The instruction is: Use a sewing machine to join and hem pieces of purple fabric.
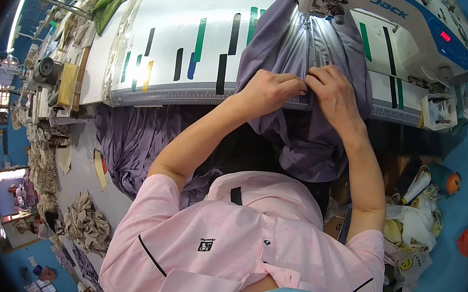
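Greyish-purple fabric [314, 146] runs from beneath the lit needle area [307, 21] of a white sewing machine [411, 36] and drapes over the table's front edge toward my lap. My left hand [274, 90] is closed, its fingertips pinching the cloth close to a fold line that leads to the needle. Just to its right, my right hand [333, 94] grips the same cloth with bent fingers. Both hands are near the table's front edge, their fingertips almost meeting. The fabric under the fingers is partly hidden.
Colored tape strips [199, 40] mark the white tabletop, which has a ruler [165, 96] along its front edge. More purple fabric [132, 141] hangs at the left. A small white box [439, 110] sits at the right end. Plastic bags [416, 228] lie low on the right; beige cloth [86, 222] is heaped at left.
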The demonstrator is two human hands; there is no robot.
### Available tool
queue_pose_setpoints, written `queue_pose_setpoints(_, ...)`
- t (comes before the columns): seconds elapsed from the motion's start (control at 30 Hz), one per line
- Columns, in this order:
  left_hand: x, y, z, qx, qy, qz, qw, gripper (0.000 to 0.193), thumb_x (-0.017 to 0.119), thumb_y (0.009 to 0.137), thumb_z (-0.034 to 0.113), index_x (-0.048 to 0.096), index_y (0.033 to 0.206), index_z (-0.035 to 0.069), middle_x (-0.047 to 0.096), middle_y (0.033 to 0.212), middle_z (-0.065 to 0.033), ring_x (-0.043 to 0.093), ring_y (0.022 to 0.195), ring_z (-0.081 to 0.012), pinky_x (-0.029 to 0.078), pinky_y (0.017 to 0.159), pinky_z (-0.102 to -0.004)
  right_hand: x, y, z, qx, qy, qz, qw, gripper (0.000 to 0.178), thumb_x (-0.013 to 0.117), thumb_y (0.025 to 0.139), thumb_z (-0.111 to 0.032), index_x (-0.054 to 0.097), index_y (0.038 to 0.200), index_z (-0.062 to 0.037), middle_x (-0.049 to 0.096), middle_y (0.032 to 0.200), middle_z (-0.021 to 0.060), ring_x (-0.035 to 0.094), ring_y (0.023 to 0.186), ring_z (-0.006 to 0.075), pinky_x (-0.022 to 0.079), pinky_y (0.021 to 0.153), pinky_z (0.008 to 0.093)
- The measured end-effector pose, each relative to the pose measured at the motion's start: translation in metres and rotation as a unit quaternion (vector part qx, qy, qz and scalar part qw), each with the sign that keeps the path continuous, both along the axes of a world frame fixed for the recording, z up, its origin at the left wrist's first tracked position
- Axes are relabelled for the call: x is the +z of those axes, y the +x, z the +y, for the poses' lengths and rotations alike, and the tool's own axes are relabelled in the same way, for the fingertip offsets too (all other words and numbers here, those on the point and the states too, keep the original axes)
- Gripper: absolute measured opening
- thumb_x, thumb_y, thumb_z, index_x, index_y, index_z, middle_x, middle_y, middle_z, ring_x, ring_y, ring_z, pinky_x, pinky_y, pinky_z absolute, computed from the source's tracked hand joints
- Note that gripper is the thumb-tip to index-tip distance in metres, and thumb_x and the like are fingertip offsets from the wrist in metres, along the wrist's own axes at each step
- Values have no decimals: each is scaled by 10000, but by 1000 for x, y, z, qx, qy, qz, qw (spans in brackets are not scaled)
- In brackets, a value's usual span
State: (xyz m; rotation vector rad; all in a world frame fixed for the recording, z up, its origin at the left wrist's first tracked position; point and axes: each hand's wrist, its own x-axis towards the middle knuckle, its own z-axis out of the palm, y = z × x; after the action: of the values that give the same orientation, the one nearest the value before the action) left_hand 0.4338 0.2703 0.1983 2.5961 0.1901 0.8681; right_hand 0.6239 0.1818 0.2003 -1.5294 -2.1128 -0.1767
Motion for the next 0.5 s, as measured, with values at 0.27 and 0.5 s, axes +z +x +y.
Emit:
queue_pose_setpoints(0.27, -4, 3, 6, -3, -133, -3, 991, 83, 676, 833, 52, 644, 903, 22, 669, 837, -104, 665, 743, -300, 520, 622, -370, -8, 2, -8, -20, 23, 20, 999, 223, 616, 780, -66, 674, 995, -72, 637, 1038, 26, 595, 975, 221, 500, 849, 352)
queue_pose_setpoints(0.5, -1, 1, 11, -6, -189, 32, 981, 113, 672, 839, 14, 668, 949, -12, 678, 834, -129, 679, 742, -292, 524, 654, -339, -9, 3, -6, -19, 22, 23, 999, 228, 626, 773, -62, 677, 994, -80, 635, 1028, 16, 592, 965, 205, 494, 841, 344)
